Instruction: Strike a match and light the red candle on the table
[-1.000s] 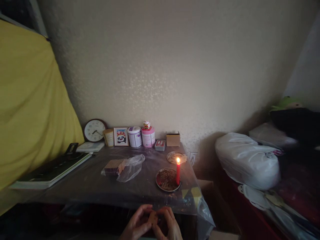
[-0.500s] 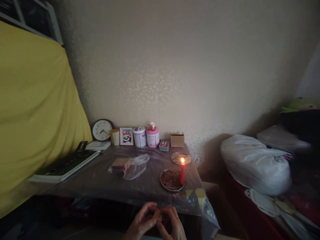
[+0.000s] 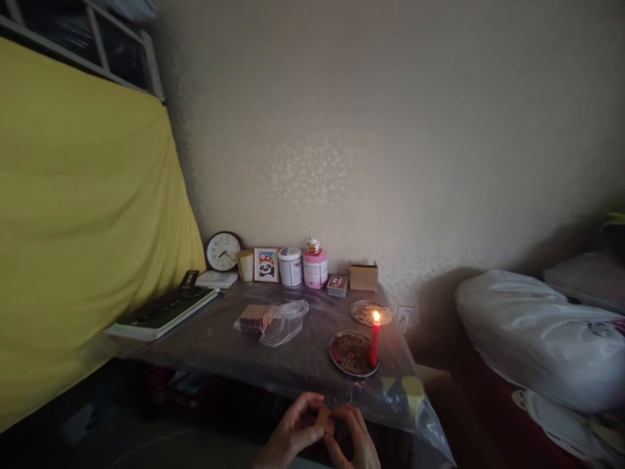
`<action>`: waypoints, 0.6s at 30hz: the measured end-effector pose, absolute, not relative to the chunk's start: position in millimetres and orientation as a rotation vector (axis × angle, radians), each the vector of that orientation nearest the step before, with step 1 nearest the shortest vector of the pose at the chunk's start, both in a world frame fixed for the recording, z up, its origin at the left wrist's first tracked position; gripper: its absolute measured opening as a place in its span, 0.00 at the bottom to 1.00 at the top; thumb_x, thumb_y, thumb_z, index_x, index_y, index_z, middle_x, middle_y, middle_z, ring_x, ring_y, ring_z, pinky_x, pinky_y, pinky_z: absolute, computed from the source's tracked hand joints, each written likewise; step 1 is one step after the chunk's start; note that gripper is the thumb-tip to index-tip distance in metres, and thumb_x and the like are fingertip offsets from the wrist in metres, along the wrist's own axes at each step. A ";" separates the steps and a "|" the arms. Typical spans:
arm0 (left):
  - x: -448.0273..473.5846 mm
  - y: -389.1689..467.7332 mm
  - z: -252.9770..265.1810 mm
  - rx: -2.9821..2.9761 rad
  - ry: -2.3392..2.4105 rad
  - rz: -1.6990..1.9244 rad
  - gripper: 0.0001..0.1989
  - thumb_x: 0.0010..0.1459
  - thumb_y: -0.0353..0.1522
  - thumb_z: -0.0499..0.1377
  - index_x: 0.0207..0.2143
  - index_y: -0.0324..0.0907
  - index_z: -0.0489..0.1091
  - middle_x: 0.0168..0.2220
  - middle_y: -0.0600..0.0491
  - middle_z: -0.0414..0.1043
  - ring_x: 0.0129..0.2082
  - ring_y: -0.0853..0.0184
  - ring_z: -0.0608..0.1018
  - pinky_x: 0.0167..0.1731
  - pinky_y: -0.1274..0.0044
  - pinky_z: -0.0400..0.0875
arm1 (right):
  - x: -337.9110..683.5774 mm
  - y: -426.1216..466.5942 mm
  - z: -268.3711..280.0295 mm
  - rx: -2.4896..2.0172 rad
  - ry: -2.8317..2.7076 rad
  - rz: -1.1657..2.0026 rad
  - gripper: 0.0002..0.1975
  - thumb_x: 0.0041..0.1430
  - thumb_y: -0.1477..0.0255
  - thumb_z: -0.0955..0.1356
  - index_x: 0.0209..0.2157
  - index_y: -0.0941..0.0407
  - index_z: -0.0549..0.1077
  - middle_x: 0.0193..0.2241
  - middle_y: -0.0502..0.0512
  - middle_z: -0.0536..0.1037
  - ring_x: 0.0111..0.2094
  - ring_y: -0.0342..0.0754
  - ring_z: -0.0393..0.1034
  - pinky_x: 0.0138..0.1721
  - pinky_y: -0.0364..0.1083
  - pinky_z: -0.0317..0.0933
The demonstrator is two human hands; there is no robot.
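At the front edge of the table, my left hand and my right hand are held close together, fingers bent. Between their fingertips is a small brown matchbox, partly covered by the fingers. Beyond them a lit red candle stands upright on the right side of a round metal plate, whose bottom is dark and speckled. Farther left, a block of stacked matchboxes lies partly in a crumpled clear plastic bag.
A second plate with thin sticks sits behind the candle. Along the wall stand a clock, a framed panda picture, two cans, a card box and a cardboard box. A large green book lies left.
My view has turned slightly left, so the table things appear farther right. Both hands still hold the matchbox, which looks slightly turned between the fingers.
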State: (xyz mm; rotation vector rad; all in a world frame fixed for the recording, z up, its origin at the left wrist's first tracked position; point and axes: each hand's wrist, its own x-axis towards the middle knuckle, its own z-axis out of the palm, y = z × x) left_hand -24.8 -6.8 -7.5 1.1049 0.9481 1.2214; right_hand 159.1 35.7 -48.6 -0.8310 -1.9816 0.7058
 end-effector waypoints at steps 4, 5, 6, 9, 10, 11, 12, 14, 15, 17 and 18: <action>-24.4 -6.7 -6.0 1.107 0.940 1.215 0.28 0.42 0.44 0.71 0.46 0.47 0.71 0.43 0.53 0.73 0.44 0.60 0.75 0.47 0.67 0.65 | 159.6 36.5 -46.9 -0.820 -1.972 0.651 0.10 0.58 0.70 0.70 0.43 0.52 0.75 0.40 0.55 0.79 0.40 0.48 0.79 0.42 0.42 0.73; -24.4 -6.7 -5.9 1.112 0.940 1.215 0.27 0.43 0.43 0.71 0.46 0.47 0.71 0.43 0.53 0.73 0.44 0.60 0.75 0.46 0.67 0.65 | 159.8 36.7 -46.6 -0.819 -1.972 0.644 0.10 0.58 0.70 0.70 0.43 0.52 0.75 0.40 0.55 0.79 0.40 0.48 0.79 0.42 0.42 0.73; -24.3 -6.7 -5.8 1.116 0.941 1.216 0.27 0.43 0.43 0.71 0.46 0.47 0.71 0.43 0.53 0.73 0.44 0.61 0.75 0.46 0.68 0.65 | 160.0 36.8 -46.4 -0.818 -1.974 0.641 0.10 0.58 0.70 0.70 0.43 0.52 0.75 0.39 0.56 0.79 0.40 0.48 0.79 0.42 0.42 0.73; -23.4 -7.5 -4.8 1.103 0.942 1.213 0.27 0.43 0.42 0.71 0.46 0.47 0.71 0.42 0.54 0.73 0.41 0.61 0.75 0.43 0.69 0.65 | 160.6 37.2 -45.8 -0.818 -1.971 0.650 0.10 0.58 0.69 0.70 0.43 0.52 0.75 0.40 0.56 0.79 0.40 0.48 0.79 0.42 0.42 0.74; -23.0 -7.8 -4.3 1.098 0.942 1.210 0.27 0.43 0.43 0.71 0.46 0.47 0.71 0.41 0.54 0.73 0.41 0.61 0.75 0.43 0.69 0.65 | 160.8 37.3 -45.7 -0.819 -1.965 0.655 0.10 0.58 0.68 0.70 0.43 0.52 0.75 0.40 0.56 0.79 0.40 0.48 0.79 0.42 0.42 0.74; -22.8 -8.0 -3.9 1.095 0.944 1.208 0.28 0.42 0.43 0.71 0.46 0.47 0.71 0.41 0.54 0.73 0.41 0.61 0.75 0.42 0.68 0.65 | 161.0 37.5 -45.7 -0.820 -1.963 0.662 0.11 0.58 0.68 0.70 0.43 0.52 0.75 0.40 0.56 0.79 0.40 0.48 0.80 0.42 0.42 0.74; -22.8 -8.1 -3.8 1.097 0.946 1.207 0.28 0.42 0.43 0.71 0.46 0.47 0.71 0.41 0.54 0.74 0.41 0.61 0.75 0.43 0.68 0.65 | 161.2 37.6 -45.7 -0.822 -1.968 0.671 0.10 0.59 0.67 0.70 0.43 0.52 0.75 0.40 0.56 0.79 0.40 0.48 0.80 0.42 0.42 0.74; -23.5 -7.5 -5.0 1.111 0.941 1.208 0.28 0.42 0.44 0.70 0.46 0.47 0.71 0.41 0.53 0.74 0.42 0.60 0.76 0.44 0.68 0.65 | 161.6 37.7 -46.0 -0.833 -1.970 0.680 0.10 0.58 0.67 0.70 0.43 0.52 0.76 0.41 0.56 0.79 0.41 0.49 0.80 0.43 0.42 0.74; -24.3 -6.9 -6.5 1.120 0.939 1.206 0.28 0.43 0.43 0.70 0.47 0.47 0.71 0.42 0.53 0.75 0.42 0.60 0.76 0.44 0.67 0.65 | 161.6 37.6 -46.3 -0.840 -1.971 0.683 0.11 0.58 0.67 0.70 0.43 0.52 0.76 0.41 0.57 0.79 0.42 0.49 0.80 0.44 0.42 0.74; -26.0 -5.4 -10.4 1.129 0.931 1.208 0.27 0.45 0.42 0.70 0.48 0.47 0.70 0.42 0.52 0.75 0.43 0.60 0.76 0.44 0.67 0.66 | 161.3 37.1 -46.8 -0.860 -1.953 0.687 0.11 0.58 0.67 0.70 0.43 0.52 0.76 0.41 0.57 0.79 0.41 0.49 0.80 0.43 0.42 0.74; -26.7 -4.7 -12.4 1.131 0.929 1.212 0.27 0.45 0.41 0.70 0.48 0.46 0.71 0.43 0.52 0.75 0.43 0.60 0.76 0.44 0.67 0.66 | 160.9 36.6 -46.9 -0.863 -1.945 0.689 0.11 0.57 0.67 0.70 0.43 0.52 0.76 0.41 0.56 0.79 0.41 0.49 0.80 0.43 0.42 0.74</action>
